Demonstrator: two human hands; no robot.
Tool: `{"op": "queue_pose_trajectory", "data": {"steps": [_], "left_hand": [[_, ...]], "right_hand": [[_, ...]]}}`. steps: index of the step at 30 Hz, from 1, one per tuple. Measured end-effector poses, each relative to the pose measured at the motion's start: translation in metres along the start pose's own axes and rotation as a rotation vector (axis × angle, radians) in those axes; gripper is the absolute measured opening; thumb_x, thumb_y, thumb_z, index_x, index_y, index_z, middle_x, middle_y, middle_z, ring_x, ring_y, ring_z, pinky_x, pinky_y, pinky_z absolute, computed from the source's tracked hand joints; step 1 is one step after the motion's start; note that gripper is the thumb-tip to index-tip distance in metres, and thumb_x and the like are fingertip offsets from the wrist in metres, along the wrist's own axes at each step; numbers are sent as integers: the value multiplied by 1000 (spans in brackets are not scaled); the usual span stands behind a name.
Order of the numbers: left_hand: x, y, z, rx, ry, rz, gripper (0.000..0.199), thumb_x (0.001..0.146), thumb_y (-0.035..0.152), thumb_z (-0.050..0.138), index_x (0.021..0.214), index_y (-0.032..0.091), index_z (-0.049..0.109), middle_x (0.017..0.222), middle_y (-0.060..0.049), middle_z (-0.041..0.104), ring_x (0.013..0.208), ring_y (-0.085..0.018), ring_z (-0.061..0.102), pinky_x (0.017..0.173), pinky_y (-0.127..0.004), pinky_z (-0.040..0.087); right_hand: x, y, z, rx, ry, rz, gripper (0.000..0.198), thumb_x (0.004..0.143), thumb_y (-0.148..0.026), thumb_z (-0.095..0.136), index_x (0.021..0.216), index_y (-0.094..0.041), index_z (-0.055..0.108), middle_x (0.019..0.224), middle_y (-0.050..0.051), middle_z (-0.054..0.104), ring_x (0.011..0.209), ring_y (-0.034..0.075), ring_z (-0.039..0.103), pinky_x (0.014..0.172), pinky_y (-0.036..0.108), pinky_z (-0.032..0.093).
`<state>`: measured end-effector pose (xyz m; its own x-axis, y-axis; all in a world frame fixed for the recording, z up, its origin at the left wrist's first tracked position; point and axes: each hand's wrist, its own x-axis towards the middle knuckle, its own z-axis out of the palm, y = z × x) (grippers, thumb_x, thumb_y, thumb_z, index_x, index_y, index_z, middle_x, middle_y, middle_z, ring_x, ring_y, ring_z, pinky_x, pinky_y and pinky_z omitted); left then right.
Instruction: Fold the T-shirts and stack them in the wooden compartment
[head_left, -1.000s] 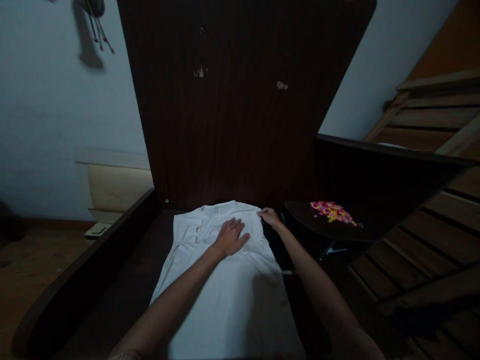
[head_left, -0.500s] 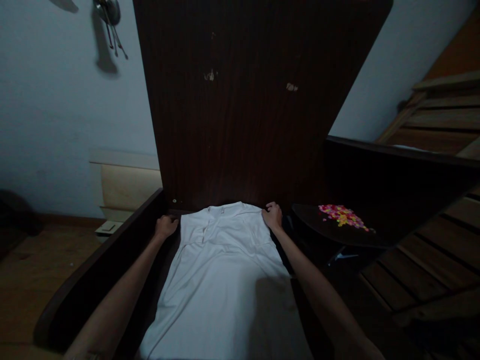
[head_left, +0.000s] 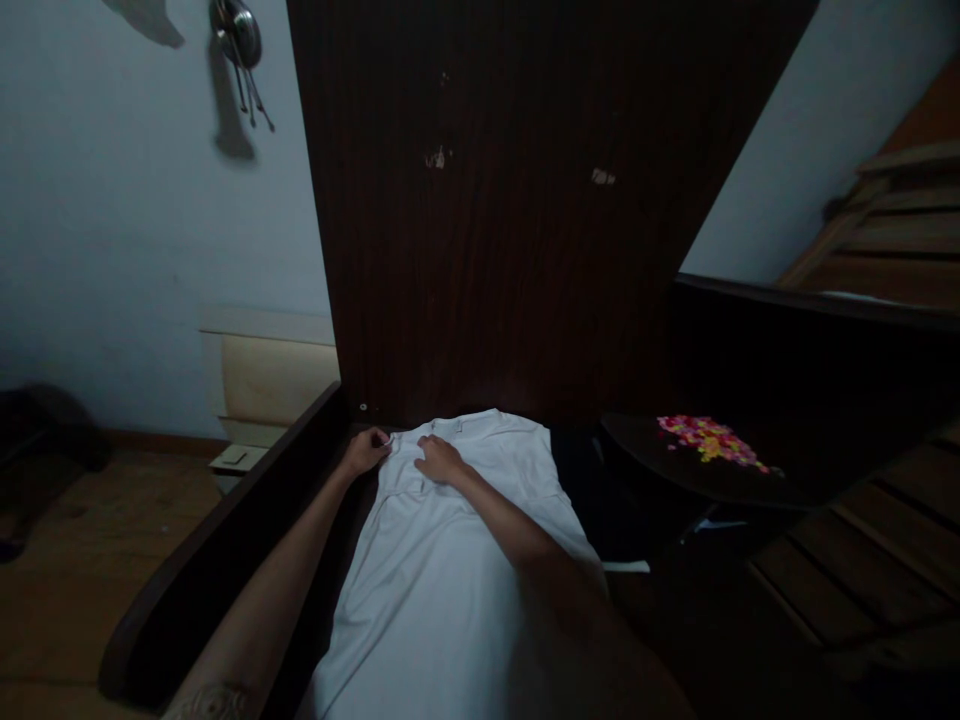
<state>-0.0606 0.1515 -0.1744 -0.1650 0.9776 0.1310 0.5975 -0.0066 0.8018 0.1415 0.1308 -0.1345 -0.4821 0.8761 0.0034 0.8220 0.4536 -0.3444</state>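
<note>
A white shirt (head_left: 457,580) lies spread on a dark surface, its neck end against a tall dark wooden panel. At the garment's left shoulder, my left hand (head_left: 367,450) is closed, thumb and fingertips pinching the cloth edge. My right hand (head_left: 440,460) rests on the cloth beside the collar, thumb and fingers slightly apart, and no fold shows between them. My right forearm crosses over the shirt and covers part of it.
A dark wooden panel (head_left: 487,250) rises behind the shirt. Along the left runs a dark side rail (head_left: 217,560). On the right, pink and yellow bits (head_left: 709,440) lie on a dark rounded board (head_left: 637,450). Wooden slats (head_left: 885,540) stand farther right.
My right hand has moved left from the shirt's right shoulder to near the collar. My left hand has come from beside the shirt onto its left shoulder edge and now pinches it.
</note>
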Motion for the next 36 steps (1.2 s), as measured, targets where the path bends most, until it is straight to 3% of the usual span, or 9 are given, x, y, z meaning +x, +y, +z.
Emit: {"op": "queue_pose_trajectory", "data": {"steps": [7,10,15,18,21,24,28,32,36], "left_hand": [[10,-6,1,-261,-47,-43,16,64,31,63,65,19,53,58,1,59,57,-15,58,57,-26,48],[10,-6,1,-297,-78,-61,18,65,28,61,80,17,58,65,-1,64,56,-15,59,54,-27,48],[13,2,-3,-241,-187,-22,47,59,16,56,105,19,64,87,-3,71,72,-17,65,65,-28,52],[22,8,-6,-168,-272,11,42,52,13,52,89,20,72,88,-2,73,90,-21,66,81,-29,51],[32,12,-8,-108,-333,12,28,50,14,52,68,21,72,78,-1,73,94,-24,65,88,-31,49],[39,12,-10,-89,-348,-18,18,49,15,55,59,20,69,67,0,71,86,-25,66,85,-32,50],[42,9,-13,-142,-337,-76,9,48,18,63,56,19,67,60,0,68,74,-23,66,74,-31,53],[38,6,-15,-255,-299,-128,15,52,25,69,63,17,66,62,-2,67,70,-21,65,70,-32,54],[33,4,-14,-331,-241,-155,25,50,28,76,69,16,64,67,-2,66,70,-19,65,66,-31,54]], "right_hand": [[10,-4,9,-30,24,195,34,84,-24,55,116,-13,58,130,19,53,118,27,57,91,36,47],[13,-5,8,-18,-5,232,34,82,-23,57,114,-10,60,135,21,49,121,28,54,94,36,47],[20,-2,6,41,-10,266,40,75,-17,62,114,-9,60,123,21,60,115,27,58,89,33,47],[23,2,6,64,-13,251,27,74,-17,63,100,-11,65,113,19,66,111,26,61,86,31,48],[24,5,5,101,-5,226,16,76,-19,62,90,-14,65,106,14,69,106,23,64,81,27,50],[24,8,2,154,-10,215,18,84,-23,52,97,-16,61,86,8,72,81,19,69,66,25,51],[23,14,-3,322,-8,234,23,87,-25,44,108,-19,52,61,-2,64,50,14,62,50,21,46],[20,16,-10,261,114,293,23,79,-17,51,102,-20,52,74,1,66,69,16,66,61,23,46],[16,11,-8,259,134,314,30,76,-21,55,106,-20,51,96,5,65,88,19,65,69,26,49]]}}
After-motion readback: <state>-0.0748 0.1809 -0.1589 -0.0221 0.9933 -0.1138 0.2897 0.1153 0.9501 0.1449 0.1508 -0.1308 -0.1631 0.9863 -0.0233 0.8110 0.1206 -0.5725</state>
